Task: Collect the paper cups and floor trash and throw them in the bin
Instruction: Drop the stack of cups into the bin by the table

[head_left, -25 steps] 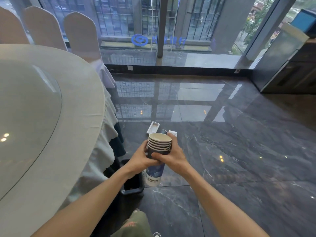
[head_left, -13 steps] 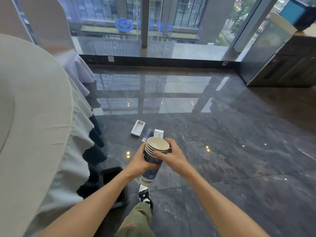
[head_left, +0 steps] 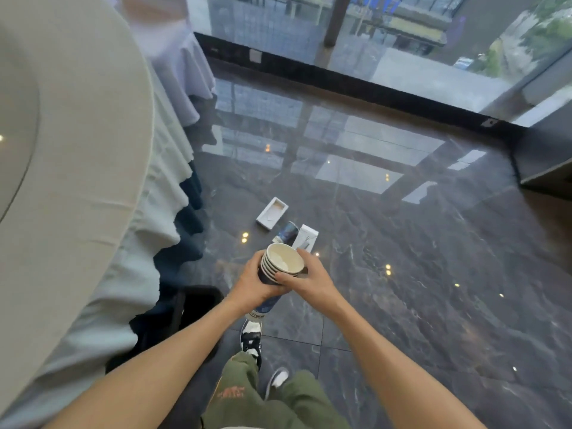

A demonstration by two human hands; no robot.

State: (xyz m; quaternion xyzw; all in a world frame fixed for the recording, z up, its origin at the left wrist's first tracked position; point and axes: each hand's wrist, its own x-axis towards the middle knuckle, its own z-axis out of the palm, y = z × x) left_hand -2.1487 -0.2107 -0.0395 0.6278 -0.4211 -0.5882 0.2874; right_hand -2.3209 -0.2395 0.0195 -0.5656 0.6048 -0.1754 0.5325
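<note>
Your left hand (head_left: 252, 284) wraps the near side of a nested stack of paper cups (head_left: 280, 266), fingers curled round the dark blue wall below the rims. Your right hand (head_left: 311, 278) closes on the opposite side, thumb laid across the wall just under the lowest rim and fingers behind the stack. Both hands are thus shut on the same stack, which is tilted with its open mouth toward the camera; the topmost cup shows a pale, empty interior. The foot of the stack projects below your left hand, above your forward shoe (head_left: 251, 334).

On the dark polished floor (head_left: 402, 274), just beyond your hands, lie three pieces of litter close together: an open white tray-like box (head_left: 272, 213), a dark blue paper cup (head_left: 286, 232) on its side, and a white carton (head_left: 305, 237) just beside that cup; whether cup and carton touch cannot be told.

To your left, near your left forearm, a black bin (head_left: 198, 300) stands on the floor, its opening partly tucked under the hanging tablecloth (head_left: 161, 187). The cloth covers a large round table (head_left: 77, 150) that fills the left of the view. Beyond it a chair in a white cover (head_left: 179, 66) stands against the glazed wall (head_left: 402, 32). Your green trousers (head_left: 247, 394) and second shoe (head_left: 277, 379) occupy the lower edge.
</note>
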